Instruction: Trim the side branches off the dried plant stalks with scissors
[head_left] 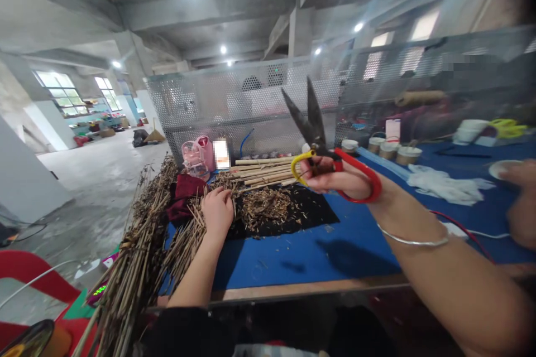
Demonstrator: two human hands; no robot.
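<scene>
In my right hand is a pair of scissors with dark blades spread apart and pointing up. One handle loop is red, the other yellow. My left hand is closed over dried stalks at the left of the blue table; its fingertips are partly hidden. Just right of that hand, a pile of brown clippings lies on a black cloth. Pale cut sticks lie behind the pile.
A long bundle of dried stalks leans over the table's left edge, above a red chair. Perforated metal panels stand behind. White gloves and several paper cups are at right, where another person's blurred hand shows.
</scene>
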